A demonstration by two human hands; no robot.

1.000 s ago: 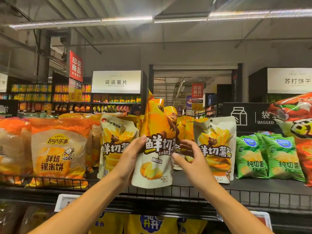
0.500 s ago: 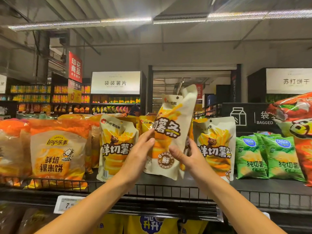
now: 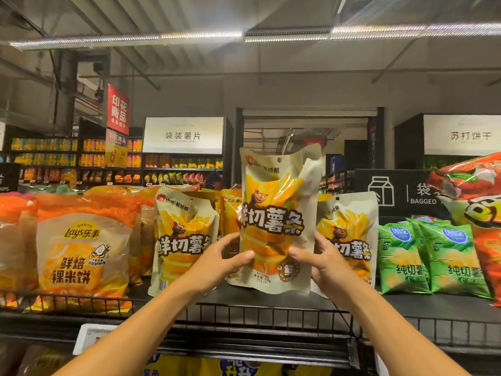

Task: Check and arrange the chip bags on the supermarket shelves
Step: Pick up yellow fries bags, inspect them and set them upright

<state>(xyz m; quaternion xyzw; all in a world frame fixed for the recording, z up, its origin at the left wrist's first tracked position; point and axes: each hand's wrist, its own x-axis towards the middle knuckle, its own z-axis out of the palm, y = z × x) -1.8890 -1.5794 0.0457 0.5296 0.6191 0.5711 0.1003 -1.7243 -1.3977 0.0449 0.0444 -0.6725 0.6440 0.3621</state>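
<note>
A cream and yellow fries bag with a bear on it stands upright, face forward, above the top shelf. My left hand grips its lower left edge and my right hand grips its lower right edge. Its top right corner is folded over. Matching bags stand on the shelf to its left and right. More yellow bags behind it are mostly hidden.
Orange Lay's rice-cake bags fill the shelf's left side, green chip bags the right, with a red bag at the far right. A wire rail runs along the shelf front, a price tag below it.
One second ago I held a yellow bag showing its side. The cream bag has since turned from tilted to upright and face forward, and my hands have dropped to its lower edges.
</note>
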